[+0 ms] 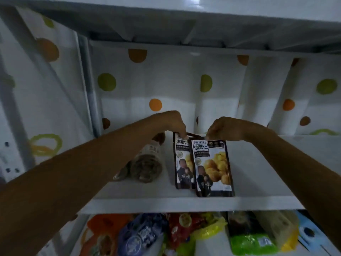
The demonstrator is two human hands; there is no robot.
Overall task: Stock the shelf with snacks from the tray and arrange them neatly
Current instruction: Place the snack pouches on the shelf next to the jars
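On the shelf (258,172), left fingers (182,133) pinch the rear pouch (181,163), right fingers (209,134) the front pouch (212,167).

1. The left hand (172,121) is bare, and the left forearm (77,170) is bare up to the frame edge.
2. The right hand (224,128) and the right forearm (304,172) are bare likewise, along the whole visible length.

A home storage cupboard, by the look: a white shelf (258,172) inside a polka-dot fabric cover (156,80), chestnut pouches (212,167) on it, mixed snack packets (184,233) piled below.
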